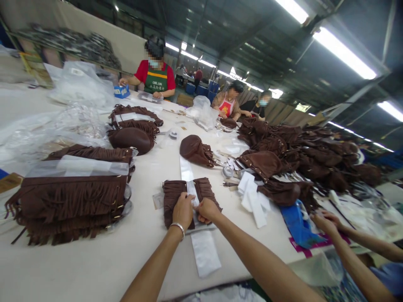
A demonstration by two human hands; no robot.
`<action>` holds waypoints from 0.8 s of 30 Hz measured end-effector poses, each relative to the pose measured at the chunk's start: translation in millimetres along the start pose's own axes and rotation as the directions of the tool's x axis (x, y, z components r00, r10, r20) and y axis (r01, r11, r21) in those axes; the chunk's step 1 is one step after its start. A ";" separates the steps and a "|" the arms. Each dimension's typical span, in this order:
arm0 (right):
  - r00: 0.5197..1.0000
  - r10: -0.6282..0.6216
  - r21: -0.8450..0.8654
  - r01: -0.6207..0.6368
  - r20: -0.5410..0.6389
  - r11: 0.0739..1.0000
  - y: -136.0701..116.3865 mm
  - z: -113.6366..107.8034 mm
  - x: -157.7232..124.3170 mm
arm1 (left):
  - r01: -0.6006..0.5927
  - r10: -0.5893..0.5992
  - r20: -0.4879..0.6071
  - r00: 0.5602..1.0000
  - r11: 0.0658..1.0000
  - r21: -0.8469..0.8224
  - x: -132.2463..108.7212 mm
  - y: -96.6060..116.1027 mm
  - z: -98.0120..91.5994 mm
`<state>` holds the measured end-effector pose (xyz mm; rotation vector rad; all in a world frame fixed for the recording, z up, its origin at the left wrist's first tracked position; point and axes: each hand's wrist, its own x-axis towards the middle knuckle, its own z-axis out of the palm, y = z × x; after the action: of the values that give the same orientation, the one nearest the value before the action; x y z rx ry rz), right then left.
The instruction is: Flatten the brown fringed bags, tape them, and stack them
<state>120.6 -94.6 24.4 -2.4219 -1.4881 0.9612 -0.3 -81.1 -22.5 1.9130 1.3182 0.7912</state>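
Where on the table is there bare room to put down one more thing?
Bare tabletop lies between the stacked fringed bags and the fringed bag under the left hand and right hand; it continues in front of the stack. The right side is crowded: brown bag pile, loose white strips, blue plastic.

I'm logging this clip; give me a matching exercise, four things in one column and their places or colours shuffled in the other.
Things
1. Bracelet
2. Yellow-striped apron
3. Fringed brown bag crossed by a white strip
4. Large heap of brown bags

Places or colours
A. Under the left hand and right hand
B. Green
C. Right of both hands
D. Around the left wrist

Pairs: 1-D, 2-B, 3-A, 4-C
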 end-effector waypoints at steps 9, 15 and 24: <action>0.985 -0.161 -0.361 0.127 -0.066 0.924 22.9 -21.3 -29.4 | -0.010 0.010 -0.013 1.000 0.999 0.042 -0.1 1.4 1.7; 0.944 -0.328 -0.429 0.280 -0.039 0.859 40.3 -53.2 -37.4 | -0.041 0.043 -0.040 0.998 0.998 0.048 -2.9 6.7 1.0; 0.499 -0.858 -0.572 0.671 -0.122 0.472 38.4 -26.5 41.5 | 0.011 0.002 -0.112 0.994 0.994 0.111 -3.7 10.7 8.3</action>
<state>177.6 -73.5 10.2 -1.5373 -2.4637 -0.1235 10.8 -88.9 -19.2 1.9758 1.4614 0.8501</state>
